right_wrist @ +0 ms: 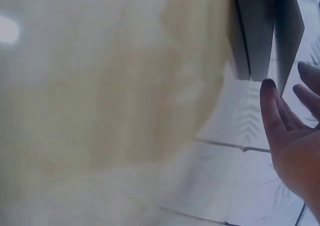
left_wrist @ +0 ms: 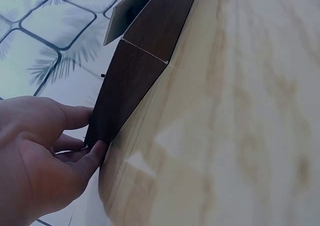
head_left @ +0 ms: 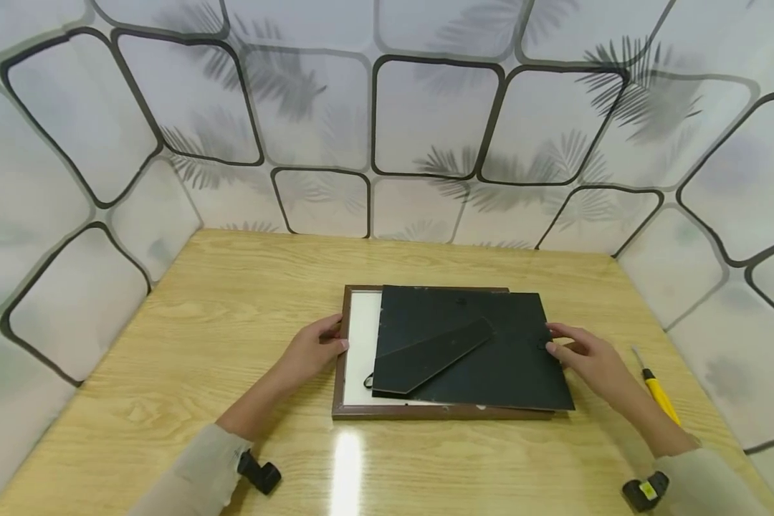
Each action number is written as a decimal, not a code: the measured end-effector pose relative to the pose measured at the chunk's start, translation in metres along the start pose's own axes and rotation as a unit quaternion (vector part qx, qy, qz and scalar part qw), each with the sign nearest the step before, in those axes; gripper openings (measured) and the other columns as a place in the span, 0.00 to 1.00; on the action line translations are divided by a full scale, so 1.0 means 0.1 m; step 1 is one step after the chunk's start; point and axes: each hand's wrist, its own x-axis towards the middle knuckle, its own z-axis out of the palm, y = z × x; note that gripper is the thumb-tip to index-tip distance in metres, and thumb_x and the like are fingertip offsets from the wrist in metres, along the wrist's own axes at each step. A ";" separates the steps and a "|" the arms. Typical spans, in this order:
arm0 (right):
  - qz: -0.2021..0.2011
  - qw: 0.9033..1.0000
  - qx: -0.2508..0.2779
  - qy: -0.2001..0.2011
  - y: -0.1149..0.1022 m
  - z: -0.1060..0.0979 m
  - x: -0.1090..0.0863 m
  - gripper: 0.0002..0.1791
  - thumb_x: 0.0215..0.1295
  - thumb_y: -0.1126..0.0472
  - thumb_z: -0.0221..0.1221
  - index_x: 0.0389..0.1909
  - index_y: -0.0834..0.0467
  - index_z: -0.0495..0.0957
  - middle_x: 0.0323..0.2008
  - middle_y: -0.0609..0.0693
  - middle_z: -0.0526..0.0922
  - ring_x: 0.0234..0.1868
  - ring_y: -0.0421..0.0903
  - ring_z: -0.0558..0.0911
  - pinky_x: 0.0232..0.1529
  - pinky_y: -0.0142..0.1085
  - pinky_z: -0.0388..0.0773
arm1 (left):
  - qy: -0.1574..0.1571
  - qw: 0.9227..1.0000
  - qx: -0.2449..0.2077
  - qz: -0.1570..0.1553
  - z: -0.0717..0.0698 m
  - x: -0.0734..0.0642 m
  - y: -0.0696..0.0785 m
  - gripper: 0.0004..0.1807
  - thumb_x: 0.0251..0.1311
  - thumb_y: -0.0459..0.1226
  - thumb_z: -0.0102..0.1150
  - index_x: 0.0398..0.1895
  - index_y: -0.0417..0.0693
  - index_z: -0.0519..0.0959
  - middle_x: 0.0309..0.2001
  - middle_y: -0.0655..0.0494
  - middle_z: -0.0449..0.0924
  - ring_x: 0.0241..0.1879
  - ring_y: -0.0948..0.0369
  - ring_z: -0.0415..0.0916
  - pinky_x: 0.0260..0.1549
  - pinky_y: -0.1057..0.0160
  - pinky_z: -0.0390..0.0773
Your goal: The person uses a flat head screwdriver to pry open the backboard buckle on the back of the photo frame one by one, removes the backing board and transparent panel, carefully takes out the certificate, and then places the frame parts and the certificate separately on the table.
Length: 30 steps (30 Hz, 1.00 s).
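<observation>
A brown picture frame [head_left: 387, 412] lies face down on the table, a white panel [head_left: 362, 319] showing inside its left part. Over it sits a black backing board [head_left: 522, 365], shifted right and slightly askew, past the frame's right side. Its stand leg [head_left: 432, 358] lies diagonally across it. My left hand [head_left: 306, 355] grips the frame's left side, thumb at the edge. With thumb and fingers, my right hand [head_left: 593, 362] pinches the board's right edge. In the right wrist view the board [right_wrist: 289, 41] stands apart from the frame [right_wrist: 256, 36], tilted up from it.
A screwdriver [head_left: 663, 400] with a yellow and black handle lies on the wooden table [head_left: 232, 322] beside my right forearm. Patterned fabric walls [head_left: 426, 208] enclose the table at the back and both sides.
</observation>
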 end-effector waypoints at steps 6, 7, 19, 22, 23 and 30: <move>0.061 0.995 0.075 -0.025 -0.03 0.08 -0.04 0.34 0.74 0.47 0.58 0.75 0.57 0.65 0.62 0.66 0.73 0.44 0.27 0.78 0.43 0.30 0.82 | 0.001 1.000 0.008 -0.008 -0.05 -0.03 0.00 0.33 0.71 0.39 0.58 0.77 0.45 0.62 0.67 0.38 0.72 0.66 0.45 0.71 0.63 0.47 0.73; 0.066 0.994 0.081 -0.028 -0.04 0.09 -0.05 0.35 0.74 0.46 0.58 0.75 0.57 0.64 0.61 0.66 0.72 0.45 0.28 0.78 0.43 0.30 0.82 | -0.001 1.000 0.008 -0.007 -0.06 -0.03 0.00 0.33 0.72 0.39 0.58 0.77 0.45 0.62 0.67 0.38 0.72 0.66 0.46 0.71 0.63 0.47 0.74; 0.123 0.966 0.217 -0.065 -0.13 0.16 -0.05 0.40 0.72 0.48 0.60 0.79 0.58 0.57 0.76 0.71 0.51 0.67 0.48 0.71 0.51 0.23 0.78 | -0.011 1.000 0.004 -0.008 -0.14 -0.07 -0.01 0.34 0.71 0.38 0.59 0.78 0.43 0.61 0.69 0.37 0.70 0.68 0.45 0.69 0.65 0.46 0.71; 0.140 0.957 0.247 -0.064 -0.13 0.18 -0.04 0.41 0.72 0.50 0.61 0.79 0.59 0.55 0.78 0.69 0.47 0.75 0.60 0.57 0.50 0.21 0.76 | -0.013 1.000 0.005 -0.009 -0.15 -0.08 -0.01 0.34 0.71 0.38 0.58 0.78 0.43 0.61 0.68 0.37 0.71 0.67 0.45 0.70 0.65 0.46 0.71; 0.145 0.955 0.253 -0.063 -0.13 0.18 -0.03 0.42 0.72 0.50 0.61 0.79 0.59 0.55 0.78 0.69 0.46 0.76 0.60 0.55 0.50 0.20 0.76 | -0.013 1.000 0.005 -0.007 -0.15 -0.08 -0.01 0.34 0.72 0.38 0.58 0.77 0.43 0.61 0.68 0.37 0.71 0.67 0.45 0.70 0.65 0.46 0.72; 0.173 0.929 0.323 -0.058 -0.11 0.22 -0.04 0.42 0.72 0.53 0.61 0.80 0.56 0.52 0.80 0.65 0.43 0.54 0.26 0.76 0.51 0.24 0.78 | -0.014 1.000 -0.001 -0.004 -0.15 -0.09 -0.01 0.34 0.72 0.39 0.58 0.77 0.43 0.61 0.68 0.37 0.71 0.66 0.46 0.71 0.64 0.46 0.73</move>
